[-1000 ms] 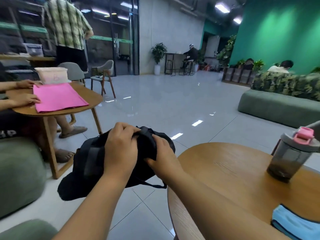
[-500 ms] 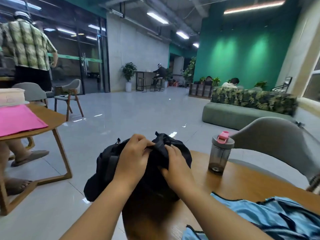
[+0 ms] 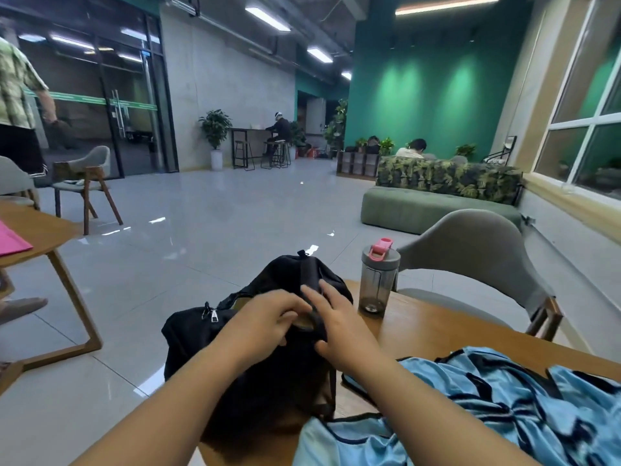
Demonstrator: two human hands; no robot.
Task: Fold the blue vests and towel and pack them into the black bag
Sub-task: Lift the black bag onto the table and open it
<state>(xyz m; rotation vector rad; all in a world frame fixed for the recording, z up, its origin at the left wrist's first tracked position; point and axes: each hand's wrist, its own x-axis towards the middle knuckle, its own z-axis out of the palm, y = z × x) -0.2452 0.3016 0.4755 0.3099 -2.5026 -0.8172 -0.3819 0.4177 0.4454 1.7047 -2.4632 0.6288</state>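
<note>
Both hands' fingers [image 3: 307,292] atop the black bag [image 3: 208,334], beside blue vests [image 3: 487,391].

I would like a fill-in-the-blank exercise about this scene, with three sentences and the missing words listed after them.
1. Both hands, left hand and right hand, work at the soft black fabric bag, which sits on the round wooden ____.
2. The grey plastic bottle has a ____ lid clasp.
3. The shiny blue vests with black trim lie to the ____ of the bag.

Missing words: table; pink; right
</note>
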